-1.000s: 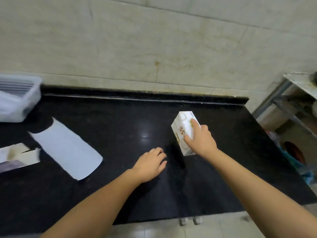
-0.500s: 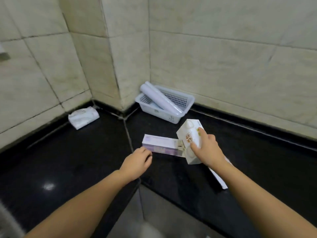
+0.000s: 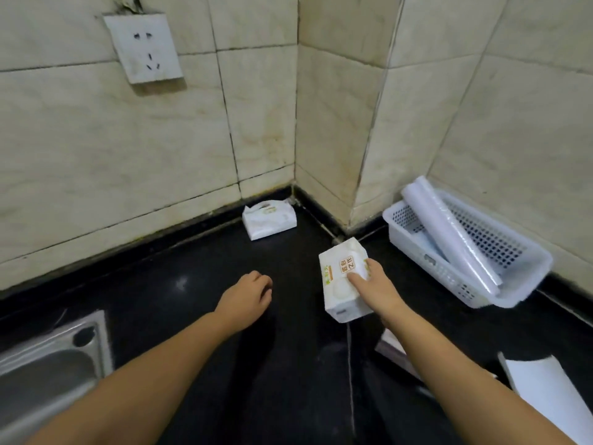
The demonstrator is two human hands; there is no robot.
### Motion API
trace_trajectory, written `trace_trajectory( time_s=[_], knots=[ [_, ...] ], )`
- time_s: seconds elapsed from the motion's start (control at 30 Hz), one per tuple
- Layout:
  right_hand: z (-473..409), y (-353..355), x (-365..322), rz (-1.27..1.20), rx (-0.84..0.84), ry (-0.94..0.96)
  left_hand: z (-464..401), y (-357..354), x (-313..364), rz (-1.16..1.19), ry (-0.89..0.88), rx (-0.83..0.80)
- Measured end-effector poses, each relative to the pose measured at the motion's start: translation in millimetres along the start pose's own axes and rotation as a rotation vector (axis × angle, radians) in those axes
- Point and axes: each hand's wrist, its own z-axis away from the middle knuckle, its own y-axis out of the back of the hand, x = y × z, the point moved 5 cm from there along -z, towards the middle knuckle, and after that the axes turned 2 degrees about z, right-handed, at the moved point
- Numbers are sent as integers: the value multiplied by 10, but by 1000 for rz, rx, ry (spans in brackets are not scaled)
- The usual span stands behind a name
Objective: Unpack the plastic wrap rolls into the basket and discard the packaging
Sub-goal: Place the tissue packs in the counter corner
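Cream tiled walls (image 3: 112,149) meet in a corner above a black polished stone table (image 3: 199,268). A stainless steel sink (image 3: 48,374) occupies the table's lower-left edge. At right, a white perforated plastic basket (image 3: 500,252) stands on the table against the wall; a long white plastic wrap roll (image 3: 449,232) lies slanted in it, both ends above the rim. A flat white sheet (image 3: 552,393) lies at the lower right, beside a partly hidden box edge (image 3: 393,345). A white wall socket (image 3: 144,48) is mounted upper left. A white soft tissue pack (image 3: 269,219) rests in the far corner. The right hand (image 3: 375,289) holds a white printed packet (image 3: 345,279) above the table, fingers (image 3: 354,277) clamped on it. The left hand (image 3: 247,300) hovers empty, fingers loosely curled together.
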Motion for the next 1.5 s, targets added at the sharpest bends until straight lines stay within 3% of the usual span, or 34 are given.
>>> trace_trajectory(
  time_s=[0.2, 0.37, 0.43, 0.6, 0.7, 0.9, 1.07, 1.23, 1.37, 1.5],
  knots=[
    [-735, -328, -239, -273, -82, -163, -840, 171, -171, -76, 154, -8],
    [-856, -676, -45, 55, -293, -194, -1502, 265, -348, -273, 149, 67],
    [-889, -692, 4, 32, -290, -188, -1715, 281, -450, -375, 180, 52],
    [-932, -640, 66, -10, -269, -147, -1816, 166, -705, -475, 323, -205],
    [-1005, -501, 54, 17, -176, -100, -1644, 153, -640, -582, 261, -174],
    [-1032, -401, -29, 9, -176, -86, -1153, 470, -308, -166, 144, 179],
    [-820, -671, -104, 116, -228, -77, -761, 731, 217, -193, -188, 385],
    [-647, -696, -102, 168, -203, 26, -410, 377, 484, -385, -409, 326],
    [-655, -479, -116, 210, -76, 119, -243, 242, 353, -308, -341, 326],
    [-577, -493, -314, 161, -186, 359, -146, 266, 101, -51, -149, 302]
  ],
)
